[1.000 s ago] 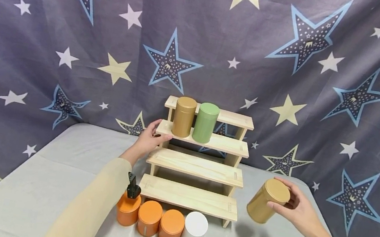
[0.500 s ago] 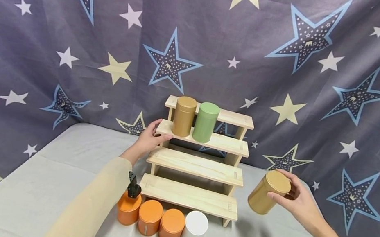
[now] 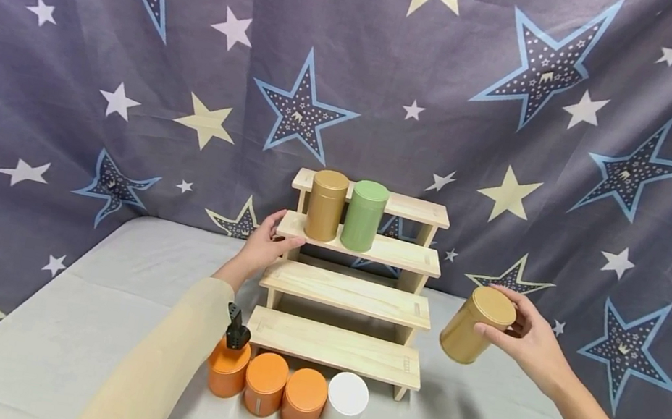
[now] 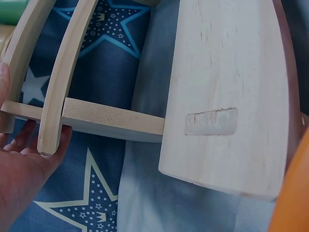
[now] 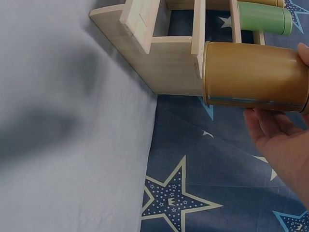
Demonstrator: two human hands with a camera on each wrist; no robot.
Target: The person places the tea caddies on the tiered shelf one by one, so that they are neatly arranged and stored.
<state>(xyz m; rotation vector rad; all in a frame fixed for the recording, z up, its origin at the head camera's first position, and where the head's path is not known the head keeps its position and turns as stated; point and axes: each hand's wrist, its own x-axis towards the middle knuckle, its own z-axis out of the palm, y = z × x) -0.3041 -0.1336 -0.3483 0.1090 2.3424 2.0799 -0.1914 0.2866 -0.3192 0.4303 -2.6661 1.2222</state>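
Observation:
A gold canister (image 3: 467, 331) hangs tilted in the air to the right of the stepped wooden rack (image 3: 346, 293). My right hand (image 3: 536, 341) grips it near its lidded top, thumb in front; in the right wrist view some fingertips are hidden by the canister (image 5: 256, 75). At the rack's left end, my left hand (image 3: 261, 247) holds the second tier from the top, thumb over the board and fingers beneath. On that tier another gold canister (image 3: 326, 208) and a green canister (image 3: 364, 218) stand upright side by side.
In front of the rack several orange canisters (image 3: 303, 400) and a white canister (image 3: 345, 403) stand in a row on the pale cloth-covered table (image 3: 94, 318). My left forearm passes close to the leftmost orange one. A star-printed curtain (image 3: 437, 72) hangs behind.
My right hand has raised the gold canister a little, keeping it tilted. The left hand stays on the rack, and the other canisters have not moved.

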